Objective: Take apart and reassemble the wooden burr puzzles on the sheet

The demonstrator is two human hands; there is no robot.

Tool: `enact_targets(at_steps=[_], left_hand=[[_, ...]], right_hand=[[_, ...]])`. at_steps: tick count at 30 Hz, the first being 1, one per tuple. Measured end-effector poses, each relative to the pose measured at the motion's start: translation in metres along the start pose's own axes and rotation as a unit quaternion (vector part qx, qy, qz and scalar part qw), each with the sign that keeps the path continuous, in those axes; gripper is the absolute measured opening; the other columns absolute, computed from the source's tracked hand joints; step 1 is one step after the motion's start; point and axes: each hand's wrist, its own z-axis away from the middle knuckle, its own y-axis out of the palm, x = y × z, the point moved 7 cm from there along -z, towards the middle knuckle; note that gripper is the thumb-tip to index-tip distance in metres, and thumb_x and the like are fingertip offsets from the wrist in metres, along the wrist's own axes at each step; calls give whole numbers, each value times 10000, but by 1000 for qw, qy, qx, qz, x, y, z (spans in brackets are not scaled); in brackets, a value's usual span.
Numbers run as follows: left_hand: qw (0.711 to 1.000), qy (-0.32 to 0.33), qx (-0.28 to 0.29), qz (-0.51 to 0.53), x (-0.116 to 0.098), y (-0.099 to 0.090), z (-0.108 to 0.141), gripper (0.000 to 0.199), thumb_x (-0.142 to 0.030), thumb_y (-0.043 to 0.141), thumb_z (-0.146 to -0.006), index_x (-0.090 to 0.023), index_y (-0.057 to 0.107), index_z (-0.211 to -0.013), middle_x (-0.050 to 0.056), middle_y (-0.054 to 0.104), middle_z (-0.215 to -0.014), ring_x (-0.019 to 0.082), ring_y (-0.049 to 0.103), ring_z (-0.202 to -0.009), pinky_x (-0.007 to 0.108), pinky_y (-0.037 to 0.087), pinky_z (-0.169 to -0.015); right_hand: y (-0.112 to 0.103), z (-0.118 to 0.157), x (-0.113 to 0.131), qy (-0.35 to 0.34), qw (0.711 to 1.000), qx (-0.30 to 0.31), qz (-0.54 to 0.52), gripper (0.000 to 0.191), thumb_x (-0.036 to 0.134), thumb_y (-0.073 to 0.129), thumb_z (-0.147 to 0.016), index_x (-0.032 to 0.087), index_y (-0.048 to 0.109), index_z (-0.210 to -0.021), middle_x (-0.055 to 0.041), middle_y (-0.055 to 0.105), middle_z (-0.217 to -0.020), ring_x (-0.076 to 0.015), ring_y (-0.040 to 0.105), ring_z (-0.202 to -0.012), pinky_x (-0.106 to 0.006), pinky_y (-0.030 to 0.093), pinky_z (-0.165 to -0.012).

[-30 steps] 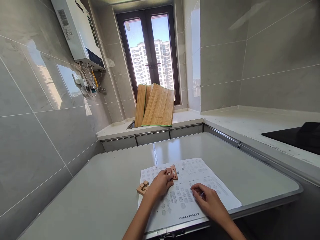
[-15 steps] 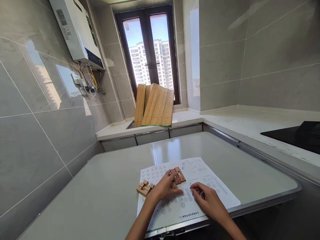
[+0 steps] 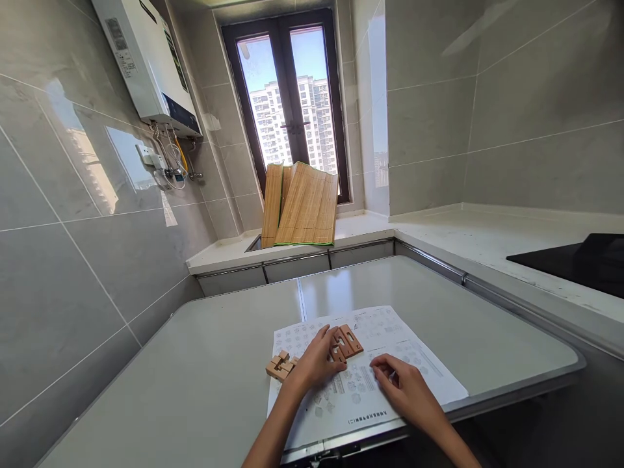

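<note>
My left hand (image 3: 318, 359) reaches over the sheet, its fingers and thumb bent around the left side of a row of flat reddish-brown wooden puzzle pieces (image 3: 351, 339). The pieces lie side by side, have cut-out slots and carry small dark marks. Part of the leftmost piece is hidden under my fingers. Just right of the row, my right hand (image 3: 398, 383) rests on the printed sheet (image 3: 385, 325) with curled fingers and nothing visible in them. A cluster of paler wooden block pieces (image 3: 280, 367) sits at the sheet's left edge, partly behind my left hand.
The sheet lies near the front edge of a white table (image 3: 205, 377). Behind the table runs a white counter (image 3: 363, 227) bearing folded bamboo mats (image 3: 307, 205). A black cooktop (image 3: 580, 263) is at right, and a water heater (image 3: 146, 65) hangs on the left wall.
My left hand has shifted slightly left, its thumb drawing back towards the fingers, and more of the flat pieces shows. My right hand stays in place.
</note>
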Motion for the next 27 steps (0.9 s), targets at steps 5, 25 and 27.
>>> enact_targets(at_steps=[5,25,27], left_hand=[[999,10,-28,-20,-2,8,-8,992,-603,751,-723,-217,354,-1545,139,316,-1633,361,320,-1484,479,333,-1183],[984,84,-141,-68,-22,24,-26,653,-548,680,-831,-238,496,-1376,100,596,-1369,333,481,-1283,489,372,-1098],[983,85,-148,-72,-23,24,-25,642,-546,681,-833,-237,498,-1365,103,596,-1360,334,480,-1281,487,382,-1089]], right_hand=[[-1,0,2,-2,1000,5,1,283,427,486,-963,218,678,-950,-48,730,-864,-213,631,-733,-308,462,-668],[-2,-1,1,-11,1000,-11,-10,308,447,506,-937,214,709,-928,-64,746,-840,-227,664,-741,-314,488,-664],[-3,-1,2,-11,1000,-13,-7,325,460,504,-935,213,714,-923,-66,744,-828,-226,659,-725,-313,486,-650]])
